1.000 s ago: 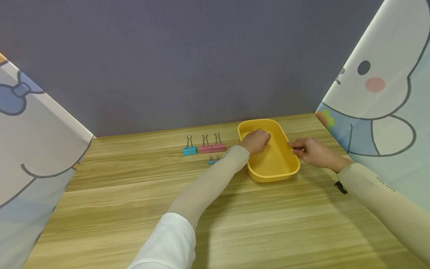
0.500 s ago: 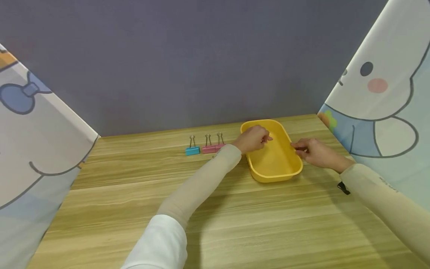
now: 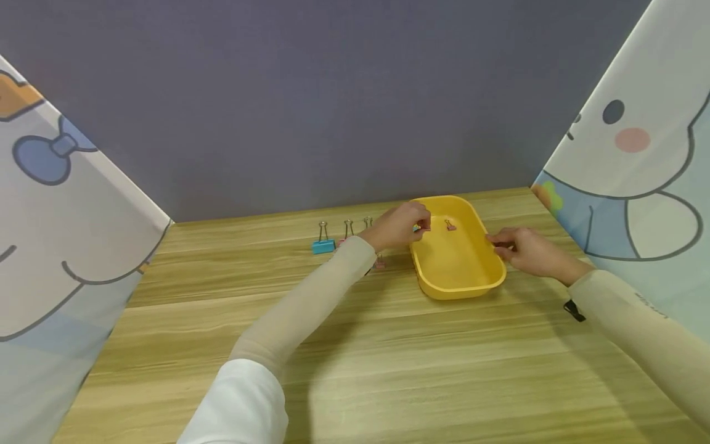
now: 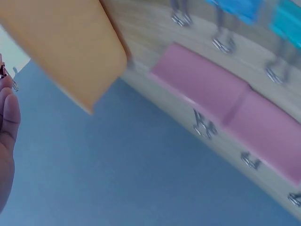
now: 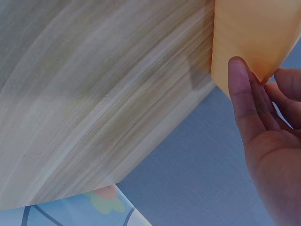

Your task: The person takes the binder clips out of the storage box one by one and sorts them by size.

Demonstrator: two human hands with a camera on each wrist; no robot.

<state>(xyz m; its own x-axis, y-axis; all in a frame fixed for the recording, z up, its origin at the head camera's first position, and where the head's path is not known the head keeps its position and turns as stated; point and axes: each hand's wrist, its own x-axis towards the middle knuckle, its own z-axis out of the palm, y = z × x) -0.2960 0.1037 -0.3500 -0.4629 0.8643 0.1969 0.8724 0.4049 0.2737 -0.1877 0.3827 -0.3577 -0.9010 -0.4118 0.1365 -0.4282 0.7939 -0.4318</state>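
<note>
My left hand (image 3: pixel 396 227) is over the left rim of a yellow plastic tray (image 3: pixel 450 268), its fingertips pinching a small binder clip (image 4: pixel 14 84). Only the clip's wire handles and a pinkish bit show at the left wrist view's edge. Inside the tray lies another small pink binder clip (image 3: pixel 450 226). The right hand (image 3: pixel 527 250) grips the tray's right rim, thumb on one side and fingers on the other. To the left stand large binder clips: a teal one (image 3: pixel 323 247) and two pink ones (image 4: pixel 202 84). My left forearm partly hides the pink pair in the head view.
Small clips stand in front of the large row: a pink one (image 3: pixel 379 264), a blue one (image 4: pixel 240 7) and a teal one (image 4: pixel 288 21). A grey-blue panel (image 3: pixel 344 111) closes off the wooden table (image 3: pixel 444 370) behind; cartoon-printed sheets (image 3: pixel 649 222) flank it.
My left hand has lifted and drawn back leftward from inside the tray, uncovering the pink clip there. The right hand keeps its hold on the rim. The head view has shifted slightly.
</note>
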